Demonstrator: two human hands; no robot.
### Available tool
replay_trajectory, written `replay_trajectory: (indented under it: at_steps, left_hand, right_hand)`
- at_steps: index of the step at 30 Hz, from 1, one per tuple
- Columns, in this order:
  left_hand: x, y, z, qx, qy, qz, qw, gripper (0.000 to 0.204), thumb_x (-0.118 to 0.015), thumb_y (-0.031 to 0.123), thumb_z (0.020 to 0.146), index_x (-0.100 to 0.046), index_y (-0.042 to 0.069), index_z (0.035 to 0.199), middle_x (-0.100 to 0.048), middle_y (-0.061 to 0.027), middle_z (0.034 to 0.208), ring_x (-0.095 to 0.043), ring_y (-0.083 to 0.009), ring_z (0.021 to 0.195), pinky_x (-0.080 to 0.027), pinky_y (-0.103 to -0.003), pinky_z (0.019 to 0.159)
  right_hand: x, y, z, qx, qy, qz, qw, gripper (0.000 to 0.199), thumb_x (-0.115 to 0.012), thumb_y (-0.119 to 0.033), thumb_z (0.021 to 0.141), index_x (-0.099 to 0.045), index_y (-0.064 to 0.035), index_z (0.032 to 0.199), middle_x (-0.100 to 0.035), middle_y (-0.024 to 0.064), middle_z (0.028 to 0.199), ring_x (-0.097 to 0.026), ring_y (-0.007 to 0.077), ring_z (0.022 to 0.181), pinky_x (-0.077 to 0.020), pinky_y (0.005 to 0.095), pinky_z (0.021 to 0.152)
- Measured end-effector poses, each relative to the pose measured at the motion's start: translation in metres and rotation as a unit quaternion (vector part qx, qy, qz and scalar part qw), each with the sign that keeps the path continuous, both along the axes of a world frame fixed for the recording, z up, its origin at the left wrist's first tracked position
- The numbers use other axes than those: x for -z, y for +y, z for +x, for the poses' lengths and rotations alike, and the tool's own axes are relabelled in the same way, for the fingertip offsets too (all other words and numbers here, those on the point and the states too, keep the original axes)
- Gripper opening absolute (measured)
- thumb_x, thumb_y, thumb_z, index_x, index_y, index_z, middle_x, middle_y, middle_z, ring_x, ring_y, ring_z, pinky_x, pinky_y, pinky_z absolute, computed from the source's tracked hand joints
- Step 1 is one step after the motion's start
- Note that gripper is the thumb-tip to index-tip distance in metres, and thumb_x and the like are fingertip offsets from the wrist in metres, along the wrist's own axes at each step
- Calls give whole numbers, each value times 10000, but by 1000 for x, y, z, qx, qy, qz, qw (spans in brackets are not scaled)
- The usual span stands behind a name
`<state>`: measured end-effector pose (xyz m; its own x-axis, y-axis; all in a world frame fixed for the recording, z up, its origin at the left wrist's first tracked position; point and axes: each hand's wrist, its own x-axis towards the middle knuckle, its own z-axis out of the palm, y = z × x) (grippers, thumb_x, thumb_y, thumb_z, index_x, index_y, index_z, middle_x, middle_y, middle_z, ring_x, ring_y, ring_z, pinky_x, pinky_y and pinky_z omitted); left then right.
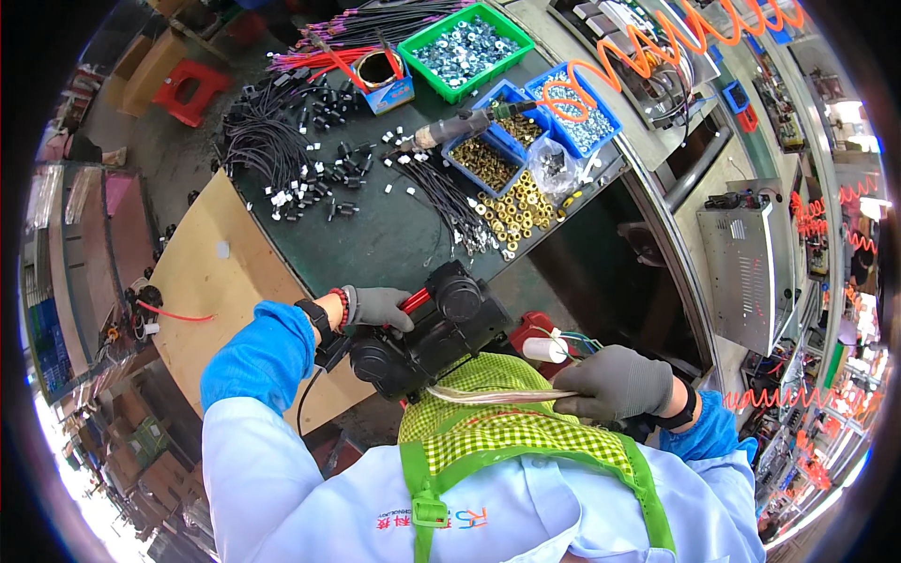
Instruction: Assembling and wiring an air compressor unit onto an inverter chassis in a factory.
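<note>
My left hand [377,308], in a grey glove, closes on a black plastic housing [436,336] in front of my waist. The housing has round parts at two corners and a red piece [414,300] beside my fingers. A bundle of pale wires [483,396] runs from the housing's lower edge across my lap. My right hand [615,383], also gloved in grey, is closed around the far end of that bundle. Just past its fingers, a white cylinder [545,350] and thin coloured wires stick out near a red object [532,328].
The dark green table [338,246] holds black cables [267,136] with white connectors and brass rings [521,208]. A green bin [466,47], blue bins [483,161] of fasteners and a power screwdriver [450,129] sit farther back. An orange coiled hose [648,52] hangs at upper right.
</note>
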<state>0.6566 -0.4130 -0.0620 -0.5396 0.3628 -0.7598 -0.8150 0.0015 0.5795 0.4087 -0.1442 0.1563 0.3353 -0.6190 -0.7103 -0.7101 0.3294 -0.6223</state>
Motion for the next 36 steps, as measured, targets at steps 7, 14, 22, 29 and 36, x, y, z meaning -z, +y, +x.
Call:
replay_trajectory:
  at_steps: [7, 14, 22, 29, 36]
  left_hand:
    - [58, -43, 8, 10, 10, 82, 996, 335, -683, 211, 824, -593, 32, 1093, -645, -55, 928, -585, -134, 861, -469, -312, 781]
    - [51, -75, 12, 177, 92, -154, 968, 649, -686, 369, 819, -509, 16, 1335, -634, -184, 1202, -608, -277, 1091, -462, -399, 945]
    - [-4, -124, 24, 68, 179, -347, 918, 523, -632, 396, 851, -576, 70, 1256, -664, -186, 1168, -637, -330, 1087, -491, -395, 939]
    - [26, -159, 24, 19, 186, -553, 812, 593, -677, 369, 815, -527, 126, 1335, -496, -212, 1348, -561, -401, 1163, -445, -432, 1003]
    - [66, -133, -1, 56, 17, -607, 793, 371, -616, 232, 892, -573, 161, 1253, -560, -243, 1226, -639, -405, 1026, -549, -449, 844]
  right_hand:
    - [-13, -40, -3, 21, 37, -103, 994, 279, -658, -377, 855, -619, -101, 851, -591, 108, 659, -621, 333, 639, -484, 450, 594]
    - [-18, -108, 13, -20, 94, -283, 954, 205, -744, -220, 730, -604, -126, 848, -587, 44, 708, -615, 273, 678, -479, 405, 663]
    - [11, -204, 36, -151, 168, -486, 844, 138, -641, -196, 744, -589, -132, 854, -548, 44, 728, -586, 265, 731, -455, 400, 854]
    - [128, -258, 7, -94, 195, -463, 860, 324, -682, -178, 777, -644, -163, 1099, -621, 65, 1075, -562, 286, 1110, -405, 461, 1010]
    - [125, -257, -28, -8, 252, -470, 846, 599, -714, -227, 766, -522, -223, 1333, -464, 93, 1423, -397, 341, 1340, -300, 502, 1105]
